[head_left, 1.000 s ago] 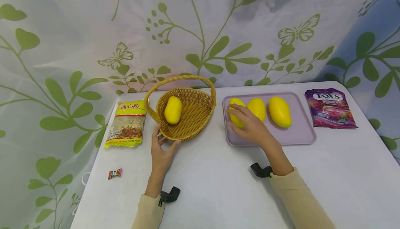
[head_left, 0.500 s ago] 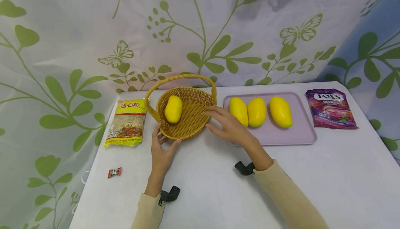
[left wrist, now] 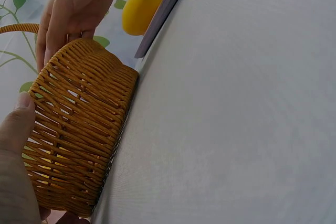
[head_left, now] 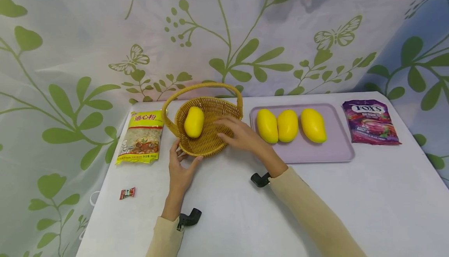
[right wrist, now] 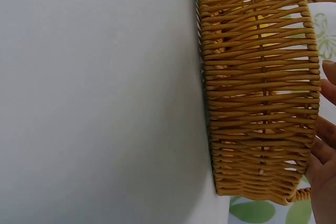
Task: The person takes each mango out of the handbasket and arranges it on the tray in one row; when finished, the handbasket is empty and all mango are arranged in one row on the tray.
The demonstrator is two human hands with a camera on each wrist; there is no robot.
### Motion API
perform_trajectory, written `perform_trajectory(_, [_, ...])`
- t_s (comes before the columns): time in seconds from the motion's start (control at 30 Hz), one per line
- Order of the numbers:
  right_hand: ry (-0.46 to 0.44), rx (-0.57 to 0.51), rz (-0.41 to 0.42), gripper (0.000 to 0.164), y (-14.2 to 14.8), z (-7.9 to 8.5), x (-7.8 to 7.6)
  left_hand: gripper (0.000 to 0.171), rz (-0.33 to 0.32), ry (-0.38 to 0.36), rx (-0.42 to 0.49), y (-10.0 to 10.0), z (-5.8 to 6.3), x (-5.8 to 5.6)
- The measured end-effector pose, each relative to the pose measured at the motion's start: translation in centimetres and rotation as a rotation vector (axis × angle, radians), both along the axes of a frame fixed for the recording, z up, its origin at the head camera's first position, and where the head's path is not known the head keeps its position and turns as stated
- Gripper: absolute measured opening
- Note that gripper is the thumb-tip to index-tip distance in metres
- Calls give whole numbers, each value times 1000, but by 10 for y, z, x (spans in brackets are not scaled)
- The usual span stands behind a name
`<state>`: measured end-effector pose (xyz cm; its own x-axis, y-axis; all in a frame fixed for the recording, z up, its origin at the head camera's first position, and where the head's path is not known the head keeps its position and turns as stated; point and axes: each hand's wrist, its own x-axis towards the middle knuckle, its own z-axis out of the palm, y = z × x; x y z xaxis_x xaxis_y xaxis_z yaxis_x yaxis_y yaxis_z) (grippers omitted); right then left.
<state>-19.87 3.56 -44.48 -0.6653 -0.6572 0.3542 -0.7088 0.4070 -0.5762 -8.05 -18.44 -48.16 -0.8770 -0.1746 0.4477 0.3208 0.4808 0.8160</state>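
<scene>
In the head view, a wicker basket with an arched handle stands at the back of the table, left of centre. One yellow mango lies in its left part. My left hand grips the basket's front left side, with the thumb at the rim in the left wrist view. Over the basket's right rim reaches my right hand, its fingers extended above the inside and nothing held in them. To the right, three mangoes lie on a pale purple tray.
A yellow pasta bag lies left of the basket, and a small wrapped candy sits nearer the front. Right of the tray is a purple Fox's candy bag. A leaf-patterned curtain hangs behind the table.
My right hand has moved left, away from the mangoes on the tray, to over the basket. The left hand has stayed at the basket, and the mangoes lie as before.
</scene>
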Motion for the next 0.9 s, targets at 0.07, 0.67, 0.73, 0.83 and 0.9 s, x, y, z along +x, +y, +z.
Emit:
perform_trajectory(0.07, [-7,6,-6,40,-3,-3,-4,83,2,1,-7,1,-1,-1])
perform_trajectory(0.67, [-100,204,31,57,-54,7,-33,84,-18,-27,16,-3,0,-2])
perform_trajectory(0.73, [-117,232,36,58,-59,8,-34,84,-17,-31,22,-3,0,-2])
perform_trajectory(0.83, [-155,272,43,61,-65,8,-34,84,-19,-32,26,-3,0,-2])
perform_trajectory(0.9, [-178,304,49,64,-68,7,-34,84,-21,-29,23,-2,0,-2])
